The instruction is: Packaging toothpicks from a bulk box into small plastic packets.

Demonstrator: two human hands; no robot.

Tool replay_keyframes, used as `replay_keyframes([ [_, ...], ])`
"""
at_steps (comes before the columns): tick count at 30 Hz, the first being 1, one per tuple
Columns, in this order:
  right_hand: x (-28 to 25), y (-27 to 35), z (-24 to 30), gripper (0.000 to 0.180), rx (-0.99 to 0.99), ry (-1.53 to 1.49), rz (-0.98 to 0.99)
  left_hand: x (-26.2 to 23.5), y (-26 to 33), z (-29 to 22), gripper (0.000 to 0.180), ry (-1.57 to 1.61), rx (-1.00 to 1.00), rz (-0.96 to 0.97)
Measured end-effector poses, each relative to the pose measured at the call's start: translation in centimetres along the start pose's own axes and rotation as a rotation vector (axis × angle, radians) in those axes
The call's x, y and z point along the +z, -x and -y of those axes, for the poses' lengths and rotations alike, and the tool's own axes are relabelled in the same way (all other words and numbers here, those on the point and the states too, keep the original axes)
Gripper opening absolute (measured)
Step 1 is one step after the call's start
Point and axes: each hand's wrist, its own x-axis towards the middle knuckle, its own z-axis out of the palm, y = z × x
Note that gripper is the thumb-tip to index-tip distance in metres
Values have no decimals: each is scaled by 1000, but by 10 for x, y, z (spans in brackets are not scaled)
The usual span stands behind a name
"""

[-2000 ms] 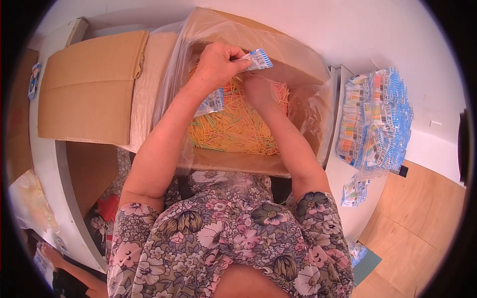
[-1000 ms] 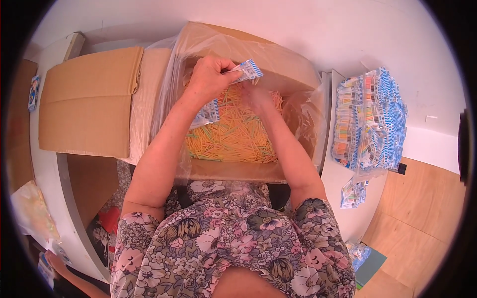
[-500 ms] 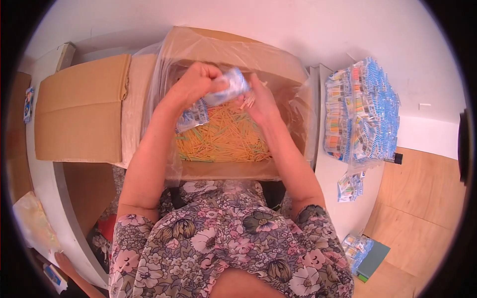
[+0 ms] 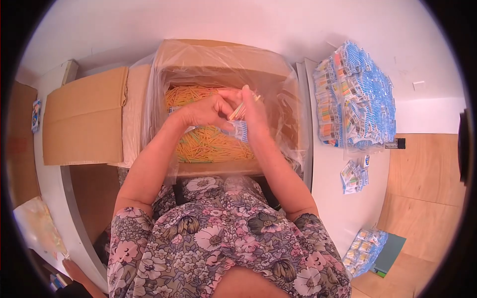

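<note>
Over an open cardboard box (image 4: 213, 171) lined with clear plastic, my two hands meet. A small bundle of thin pale sticks (image 4: 237, 111) is gripped in my right hand (image 4: 257, 118), its ends pointing toward my left fingers. My left hand (image 4: 204, 112) is closed, its fingertips on a small clear plastic packet with a blue-and-white band (image 4: 241, 130), which hangs just below the bundle. Many loose thin sticks (image 4: 211, 146), mostly orange and yellow with some green, fill the box beneath. Another packet lies partly hidden under my left wrist.
At the right stands a large stack of filled packets (image 4: 355, 99) in clear plastic, with loose packets (image 4: 354, 177) nearer me. More packets (image 4: 365, 252) lie beside a green box (image 4: 390, 254). A cardboard flap (image 4: 84, 116) extends left. Another person's hand (image 4: 74, 270) shows at lower left.
My left hand has come down and right to meet my right hand, lowering the packet below the stick bundle. The whole view has shifted slightly.
</note>
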Motion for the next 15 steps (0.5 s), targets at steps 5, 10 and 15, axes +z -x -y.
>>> replay_keyframes([
  [5,-18,-8,-2,31,-175,48,-56,-1,2,3,15,381,-92,141],
  [10,-20,-6,-22,41,-189,268,45,14,-1,4,11,258,-152,56],
  [15,-25,-1,-8,30,-305,792,35,25,-3,11,10,189,-105,43],
])
